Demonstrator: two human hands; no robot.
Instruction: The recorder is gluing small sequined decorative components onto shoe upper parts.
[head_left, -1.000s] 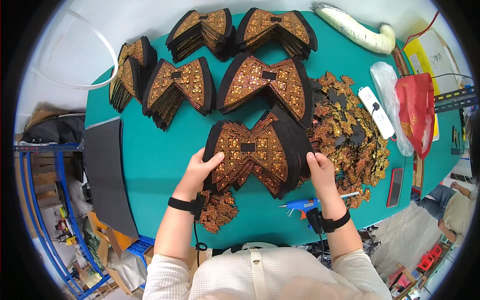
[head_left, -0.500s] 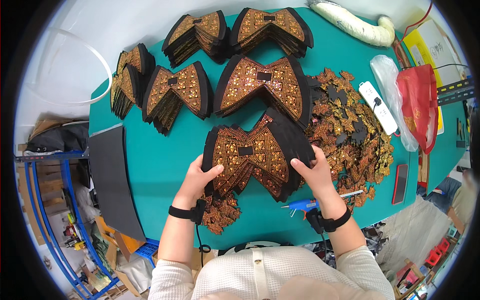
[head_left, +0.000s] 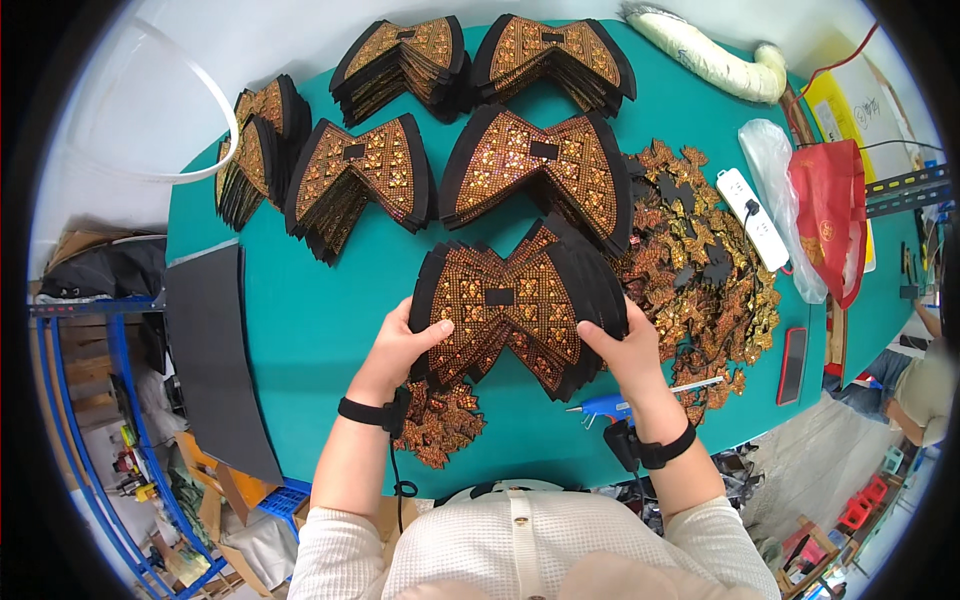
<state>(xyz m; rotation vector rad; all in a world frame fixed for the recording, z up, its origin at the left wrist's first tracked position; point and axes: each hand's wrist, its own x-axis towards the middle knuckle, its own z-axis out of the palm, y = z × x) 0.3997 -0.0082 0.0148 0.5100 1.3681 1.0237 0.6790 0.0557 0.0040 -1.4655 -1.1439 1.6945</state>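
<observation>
Between both hands I hold a fanned stack of black bow-shaped pieces (head_left: 548,300), covered in copper-gold beading with a small black rectangle at the middle. My left hand (head_left: 402,345) closes on its left edge, thumb on top and fingers hidden beneath. On the opposite edge my right hand (head_left: 622,348) grips the same way. Just behind lies a larger stack of similar bow shapes (head_left: 495,160). Small copper ornaments (head_left: 440,425) lie below the held stack, near my left wrist. A blue glue gun (head_left: 606,406) rests beside my right wrist.
More bow-shaped stacks (head_left: 375,160) stand at the back and left of the green table (head_left: 300,300). A heap of gold-copper ornaments (head_left: 700,270) covers the right side, near a white power strip (head_left: 748,218), phone (head_left: 792,366) and red bag (head_left: 828,215). Black sheets (head_left: 215,360) line the left edge.
The right edge of the held stack is drawn in closer, and its pieces sit more evenly. Both hands keep their grip. The whole view has shifted slightly.
</observation>
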